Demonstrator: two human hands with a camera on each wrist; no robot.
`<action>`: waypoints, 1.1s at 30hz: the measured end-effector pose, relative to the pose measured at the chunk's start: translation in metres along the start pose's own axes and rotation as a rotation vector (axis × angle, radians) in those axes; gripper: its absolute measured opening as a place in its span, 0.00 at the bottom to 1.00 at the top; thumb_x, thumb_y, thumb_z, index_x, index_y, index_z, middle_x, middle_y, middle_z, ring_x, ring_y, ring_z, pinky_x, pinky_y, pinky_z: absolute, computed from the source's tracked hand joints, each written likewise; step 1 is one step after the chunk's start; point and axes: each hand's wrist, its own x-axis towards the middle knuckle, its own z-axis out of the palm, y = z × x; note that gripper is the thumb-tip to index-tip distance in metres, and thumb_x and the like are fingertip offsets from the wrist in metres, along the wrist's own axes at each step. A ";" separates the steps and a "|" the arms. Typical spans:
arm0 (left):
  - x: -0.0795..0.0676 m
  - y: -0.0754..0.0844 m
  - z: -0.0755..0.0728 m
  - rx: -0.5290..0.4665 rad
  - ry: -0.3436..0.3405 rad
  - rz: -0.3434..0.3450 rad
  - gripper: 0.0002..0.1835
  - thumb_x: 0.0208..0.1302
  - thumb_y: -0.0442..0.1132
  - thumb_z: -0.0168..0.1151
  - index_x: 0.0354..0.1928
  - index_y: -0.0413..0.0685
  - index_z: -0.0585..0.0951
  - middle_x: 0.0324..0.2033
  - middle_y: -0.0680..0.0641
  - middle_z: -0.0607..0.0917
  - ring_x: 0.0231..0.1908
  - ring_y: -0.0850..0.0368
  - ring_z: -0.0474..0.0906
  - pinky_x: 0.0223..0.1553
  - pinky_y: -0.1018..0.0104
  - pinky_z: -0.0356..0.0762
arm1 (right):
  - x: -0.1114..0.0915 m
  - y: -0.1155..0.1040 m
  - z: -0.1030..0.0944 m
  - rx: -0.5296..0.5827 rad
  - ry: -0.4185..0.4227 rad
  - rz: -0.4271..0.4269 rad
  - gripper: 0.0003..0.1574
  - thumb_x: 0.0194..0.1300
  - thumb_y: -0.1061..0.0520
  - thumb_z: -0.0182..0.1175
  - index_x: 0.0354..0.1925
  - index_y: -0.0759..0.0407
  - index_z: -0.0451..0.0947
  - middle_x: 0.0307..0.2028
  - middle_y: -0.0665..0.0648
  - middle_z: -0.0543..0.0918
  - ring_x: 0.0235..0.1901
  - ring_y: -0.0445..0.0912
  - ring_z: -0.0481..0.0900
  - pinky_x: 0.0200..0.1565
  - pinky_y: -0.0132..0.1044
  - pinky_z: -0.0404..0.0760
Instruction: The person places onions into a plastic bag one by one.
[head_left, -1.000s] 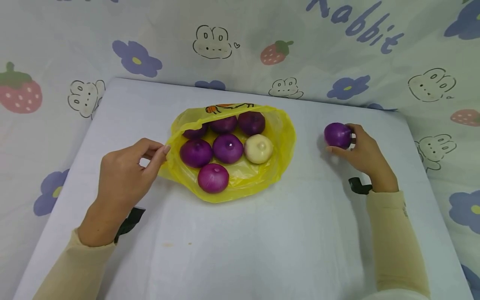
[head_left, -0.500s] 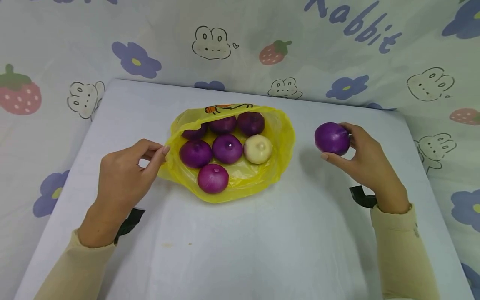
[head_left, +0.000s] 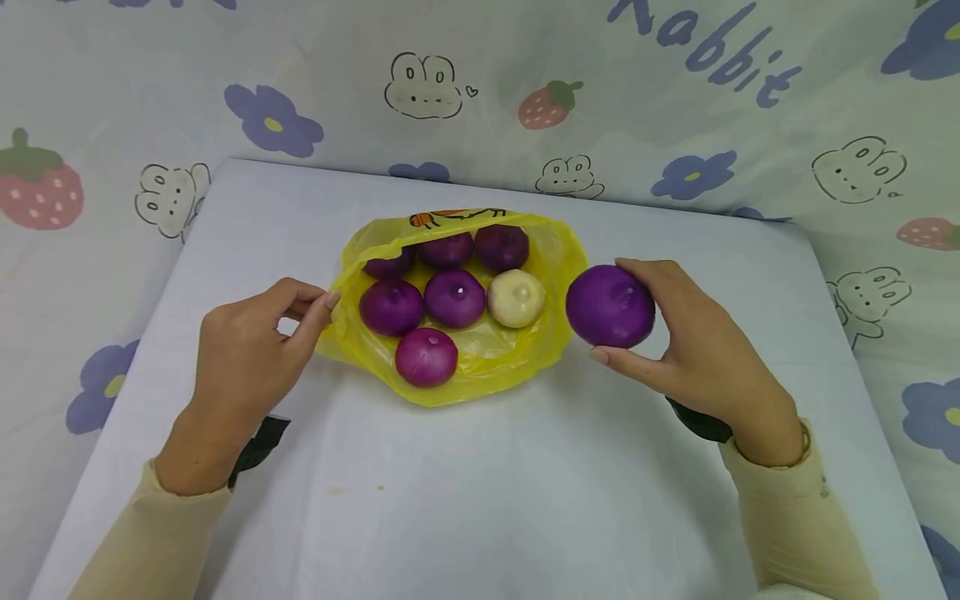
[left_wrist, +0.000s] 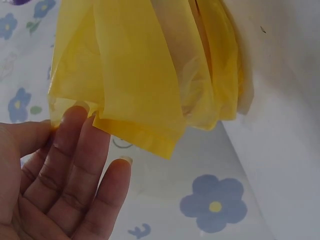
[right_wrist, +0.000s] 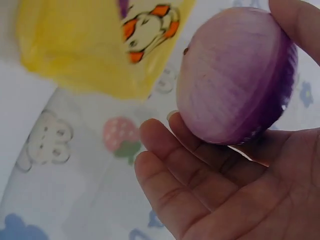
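Note:
In the head view a yellow plastic bag (head_left: 487, 379) lies with its mouth spread on the white table. My left hand (head_left: 251, 354) pinches its left edge between thumb and fingers; the left wrist view shows the thin film (left_wrist: 135, 65) at the fingertips. Inside are several purple onions (head_left: 455, 297) and one pale, whitish onion (head_left: 516, 298). Just off the bag's right rim, my right hand (head_left: 705, 358) holds another purple onion (head_left: 609, 306) between thumb and fingers. Seen from the right wrist, this onion (right_wrist: 235, 75) has a paler, pinkish underside. The bag's upper flap partly hides the back onions.
The white table (head_left: 487, 500) reaches back to a cloth backdrop (head_left: 480, 67) printed with rabbits, strawberries and blue flowers. Black straps (head_left: 258, 446) show at both wrists. Small brownish marks (head_left: 335, 490) lie on the table's near part.
My right hand has brought the purple onion from the right side of the table up and leftward to the bag's rim. The left hand and the bag have stayed in place.

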 end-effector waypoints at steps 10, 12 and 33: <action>0.000 -0.001 -0.001 -0.007 0.010 0.008 0.08 0.64 0.35 0.75 0.39 0.37 0.87 0.27 0.45 0.90 0.21 0.52 0.83 0.27 0.73 0.72 | 0.016 -0.033 0.025 0.022 -0.103 -0.177 0.56 0.55 0.46 0.80 0.74 0.61 0.64 0.65 0.60 0.76 0.63 0.52 0.75 0.60 0.52 0.80; 0.000 -0.001 -0.001 -0.008 0.012 0.007 0.08 0.64 0.35 0.75 0.39 0.37 0.87 0.27 0.45 0.90 0.21 0.53 0.82 0.26 0.72 0.72 | 0.020 -0.036 0.032 0.025 -0.131 -0.179 0.57 0.57 0.45 0.79 0.74 0.61 0.63 0.66 0.60 0.75 0.64 0.52 0.75 0.61 0.52 0.80; 0.002 -0.001 -0.003 0.001 0.007 0.025 0.08 0.65 0.35 0.75 0.38 0.36 0.87 0.27 0.45 0.90 0.19 0.54 0.81 0.24 0.69 0.75 | 0.036 -0.032 0.111 -0.005 -0.204 -0.157 0.53 0.58 0.43 0.80 0.72 0.62 0.69 0.64 0.60 0.72 0.59 0.52 0.74 0.59 0.44 0.80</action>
